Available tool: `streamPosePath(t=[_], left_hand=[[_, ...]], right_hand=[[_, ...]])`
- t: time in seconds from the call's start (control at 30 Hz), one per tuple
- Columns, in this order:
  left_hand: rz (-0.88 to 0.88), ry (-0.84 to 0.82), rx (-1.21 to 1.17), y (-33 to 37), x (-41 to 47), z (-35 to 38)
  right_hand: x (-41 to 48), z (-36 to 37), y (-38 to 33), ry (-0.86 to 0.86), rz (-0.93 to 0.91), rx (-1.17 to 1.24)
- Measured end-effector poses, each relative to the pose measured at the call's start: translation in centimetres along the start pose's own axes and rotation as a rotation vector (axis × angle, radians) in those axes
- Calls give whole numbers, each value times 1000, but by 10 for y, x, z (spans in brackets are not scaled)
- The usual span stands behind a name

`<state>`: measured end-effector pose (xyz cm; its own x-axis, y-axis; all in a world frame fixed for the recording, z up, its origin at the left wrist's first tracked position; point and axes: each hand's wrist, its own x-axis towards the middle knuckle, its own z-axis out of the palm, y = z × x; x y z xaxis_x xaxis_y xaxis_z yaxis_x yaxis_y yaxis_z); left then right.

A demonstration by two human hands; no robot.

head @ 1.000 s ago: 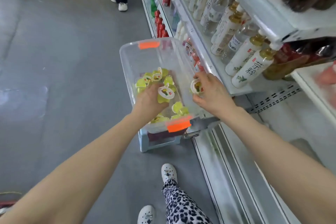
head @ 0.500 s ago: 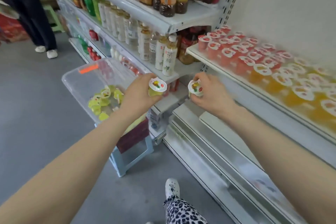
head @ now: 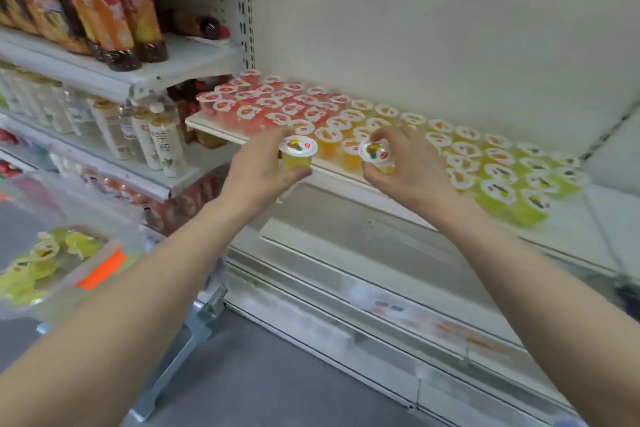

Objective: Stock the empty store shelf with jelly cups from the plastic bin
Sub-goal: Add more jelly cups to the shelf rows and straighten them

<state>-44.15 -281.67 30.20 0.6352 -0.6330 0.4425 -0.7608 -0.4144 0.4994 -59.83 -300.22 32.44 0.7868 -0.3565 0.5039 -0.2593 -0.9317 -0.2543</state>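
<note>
Fingers (head: 300, 176) of the left hand (head: 263, 166) curl round one yellow cup (head: 297, 152), and fingers (head: 398, 136) of the right hand (head: 408, 170) pinch a second cup (head: 376, 154); both cups are upright, as half a second ago. Since then both hands have moved from beside the bottles (head: 162, 139) to the front edge of the shelf (head: 346, 184), level with the orange rows (head: 349, 128) standing there. The bin (head: 100, 270), holding green cups, has slid to the lower left, well apart from the hands.
</note>
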Motion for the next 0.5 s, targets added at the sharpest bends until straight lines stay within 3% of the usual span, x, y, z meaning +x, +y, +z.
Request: streamPosePath(t=[0.33, 0.5], left_hand=[[165, 12, -122, 179, 29, 85], [190, -45, -154, 238, 29, 121]], right_hand=[[-58, -134, 154, 179, 123, -74], [-93, -174, 227, 173, 332, -77]])
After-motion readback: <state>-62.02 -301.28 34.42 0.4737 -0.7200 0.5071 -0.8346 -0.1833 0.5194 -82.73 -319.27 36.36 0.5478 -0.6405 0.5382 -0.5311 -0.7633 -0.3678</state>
